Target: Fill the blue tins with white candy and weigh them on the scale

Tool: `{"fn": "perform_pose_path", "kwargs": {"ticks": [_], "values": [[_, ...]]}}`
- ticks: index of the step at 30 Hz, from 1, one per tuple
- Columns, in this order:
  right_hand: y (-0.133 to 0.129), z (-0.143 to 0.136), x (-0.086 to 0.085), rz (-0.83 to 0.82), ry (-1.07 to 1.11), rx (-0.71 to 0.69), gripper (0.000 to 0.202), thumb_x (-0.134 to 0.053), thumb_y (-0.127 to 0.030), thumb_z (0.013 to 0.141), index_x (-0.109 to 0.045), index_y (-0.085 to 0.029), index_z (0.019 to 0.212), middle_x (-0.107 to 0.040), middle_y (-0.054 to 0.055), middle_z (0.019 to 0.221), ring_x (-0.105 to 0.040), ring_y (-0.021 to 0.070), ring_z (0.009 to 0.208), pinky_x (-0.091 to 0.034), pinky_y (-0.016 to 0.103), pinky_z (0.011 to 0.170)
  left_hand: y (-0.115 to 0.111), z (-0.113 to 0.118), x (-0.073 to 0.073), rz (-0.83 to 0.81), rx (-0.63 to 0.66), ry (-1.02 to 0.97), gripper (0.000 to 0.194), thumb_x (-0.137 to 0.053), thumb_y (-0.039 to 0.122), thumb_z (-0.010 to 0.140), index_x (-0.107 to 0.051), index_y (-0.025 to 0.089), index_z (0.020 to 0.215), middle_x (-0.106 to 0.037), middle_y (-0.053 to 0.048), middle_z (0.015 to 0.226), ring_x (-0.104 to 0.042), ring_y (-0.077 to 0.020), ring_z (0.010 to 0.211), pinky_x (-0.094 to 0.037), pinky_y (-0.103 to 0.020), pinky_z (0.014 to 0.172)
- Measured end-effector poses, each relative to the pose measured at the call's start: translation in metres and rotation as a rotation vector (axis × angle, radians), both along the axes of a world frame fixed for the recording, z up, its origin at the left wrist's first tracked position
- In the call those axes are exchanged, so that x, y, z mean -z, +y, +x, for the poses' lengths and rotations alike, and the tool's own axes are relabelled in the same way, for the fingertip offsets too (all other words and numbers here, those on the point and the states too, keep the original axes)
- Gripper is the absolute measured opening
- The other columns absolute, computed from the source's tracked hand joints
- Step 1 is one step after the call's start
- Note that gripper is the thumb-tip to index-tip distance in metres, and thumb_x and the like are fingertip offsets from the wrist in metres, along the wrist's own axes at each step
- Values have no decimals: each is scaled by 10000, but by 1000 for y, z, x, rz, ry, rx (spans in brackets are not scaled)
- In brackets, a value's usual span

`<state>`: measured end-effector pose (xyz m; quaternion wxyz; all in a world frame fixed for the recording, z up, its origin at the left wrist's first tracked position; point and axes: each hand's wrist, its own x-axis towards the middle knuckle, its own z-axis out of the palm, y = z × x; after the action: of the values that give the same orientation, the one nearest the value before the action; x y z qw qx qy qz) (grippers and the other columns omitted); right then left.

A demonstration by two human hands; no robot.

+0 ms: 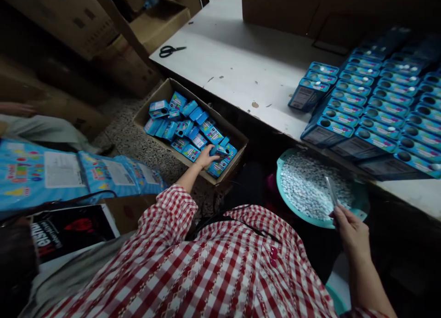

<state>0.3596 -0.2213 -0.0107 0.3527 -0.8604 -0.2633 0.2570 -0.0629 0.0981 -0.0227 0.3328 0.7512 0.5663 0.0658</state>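
Note:
My left hand [206, 158] reaches into an open cardboard carton [158, 150] full of small blue printed boxes [210, 133]. Its fingers are closed on one small blue box [219, 150] at the carton's near right end. Over a turquoise basin [279, 182] of small whitish pellets [310, 189], my right hand [351, 230] pinches a narrow, clear, stick-like piece [331, 189]. The far end of that piece is over the pellets; whether it touches them I cannot tell.
Rows of blue boxes [365, 97] stand along the right of the white table [237, 60], with scissors [171, 51] at its far left corner. Large blue printed packs [62, 171] lie at left, near a person's leg [51, 129]. Cardboard cartons [69, 28] are stacked behind.

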Motion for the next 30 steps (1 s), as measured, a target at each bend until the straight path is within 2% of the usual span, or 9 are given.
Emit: {"fn": "perform_pose_path", "kwargs": {"ticks": [3, 6, 11, 15, 18, 21, 24, 26, 30], "values": [[-5, 11, 15, -44, -61, -93, 608, -574, -579, 659, -678, -132, 1057, -695, 89, 842, -628, 231, 741, -496, 339, 674, -22, 25, -22, -41, -52, -488, 511, -676, 386, 669, -494, 156, 1087, -614, -70, 1067, -581, -210, 1002, -454, -357, 912], [-9, 17, 16, -53, -237, -247, 535, -510, -522, 728, -667, -149, 1077, -683, 110, 1023, -619, 272, 953, -480, 372, 816, -51, 65, -33, -150, -9, -717, 508, -686, 425, 657, -501, 166, 1054, -627, -70, 1056, -597, -204, 980, -470, -353, 887], [-18, 30, -12, -284, -563, -464, 415, -432, -367, 858, -596, -169, 1185, -660, 111, 1055, -612, 242, 955, -482, 335, 778, -85, 128, -38, -211, 80, -717, 526, -736, 400, 607, -477, 186, 1011, -628, -28, 955, -605, -179, 887, -491, -323, 821], [-25, 37, -32, -456, -651, -539, 364, -413, -305, 887, -573, -185, 1191, -653, 95, 1019, -609, 217, 918, -462, 287, 696, -100, 162, -39, 2, 185, -456, 484, -731, 373, 602, -456, 197, 958, -585, -6, 836, -588, -170, 775, -491, -312, 746], [-27, 36, -39, -572, -692, -588, 353, -398, -281, 896, -577, -173, 1180, -648, 115, 967, -609, 232, 876, -438, 289, 644, -112, 173, -34, 224, 255, -264, 383, -684, 298, 637, -463, 205, 936, -576, -39, 873, -582, -208, 848, -478, -345, 795], [-26, 34, -40, -632, -697, -622, 360, -398, -254, 892, -573, -158, 1192, -641, 138, 942, -611, 246, 847, -427, 296, 634, -123, 176, -21, 285, 348, -203, 346, -640, 237, 657, -464, 210, 953, -574, -70, 966, -565, -236, 946, -467, -373, 854], [-17, 28, -34, -643, -657, -620, 363, -387, -216, 888, -574, -147, 1192, -637, 157, 957, -610, 253, 861, -434, 310, 664, -129, 181, -4, 209, 354, -215, 422, -654, 207, 630, -450, 215, 1000, -561, -72, 1029, -561, -237, 986, -465, -378, 880], [-4, 22, -24, -645, -618, -606, 367, -375, -192, 886, -572, -132, 1189, -634, 169, 973, -608, 256, 881, -441, 320, 687, -129, 186, 7, 121, 290, -266, 483, -678, 203, 605, -431, 213, 1020, -550, -69, 1061, -560, -234, 1007, -459, -381, 896], [31, 10, 6, -582, -464, -536, 366, -369, -230, 908, -562, -164, 1211, -633, 143, 1053, -597, 249, 962, -450, 314, 733, -122, 194, 21, -187, 185, -445, 778, -743, 237, 555, -321, 209, 1207, -539, -75, 1124, -580, -220, 993, -457, -413, 909]]}}
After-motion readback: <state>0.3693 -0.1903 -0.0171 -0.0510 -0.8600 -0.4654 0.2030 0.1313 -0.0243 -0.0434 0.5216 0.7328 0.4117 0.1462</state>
